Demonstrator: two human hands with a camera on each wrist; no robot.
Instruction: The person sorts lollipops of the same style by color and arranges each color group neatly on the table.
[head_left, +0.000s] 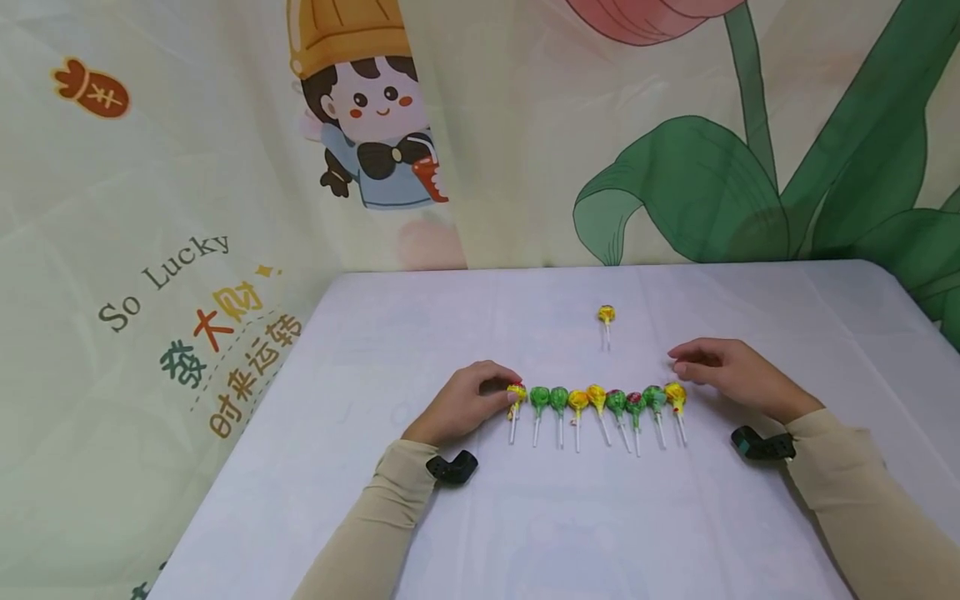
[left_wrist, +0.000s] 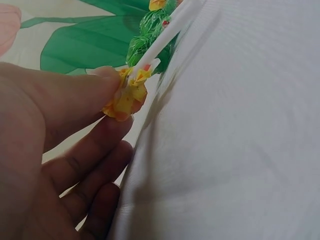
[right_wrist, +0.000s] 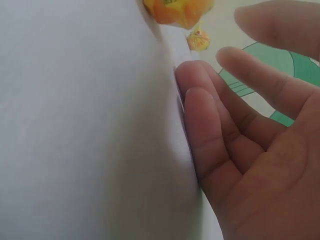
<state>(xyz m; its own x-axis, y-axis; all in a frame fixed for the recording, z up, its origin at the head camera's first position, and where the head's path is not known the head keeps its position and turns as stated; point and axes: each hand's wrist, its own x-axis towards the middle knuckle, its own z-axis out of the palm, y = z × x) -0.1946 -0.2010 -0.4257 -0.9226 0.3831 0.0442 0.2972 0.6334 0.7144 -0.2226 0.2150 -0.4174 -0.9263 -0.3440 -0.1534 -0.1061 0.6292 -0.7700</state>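
Several wrapped lollipops lie side by side in a row, sticks toward the person. My left hand (head_left: 471, 402) is at the row's left end and pinches the yellow lollipop (left_wrist: 131, 97) there by its head, between thumb and forefinger. Beside it lies a green lollipop (head_left: 539, 397). At the right end is another yellow lollipop (head_left: 676, 395), with my right hand (head_left: 731, 373) just beyond it. The right hand holds nothing; in the right wrist view its fingers (right_wrist: 205, 125) are loosely bent at the tabletop, thumb apart.
A single yellow lollipop (head_left: 606, 314) lies farther back, behind the row. The white-covered table (head_left: 570, 525) ends at a printed cloth backdrop (head_left: 517, 150). A black band device (head_left: 452, 468) sits on the left wrist and another (head_left: 762, 444) on the right.
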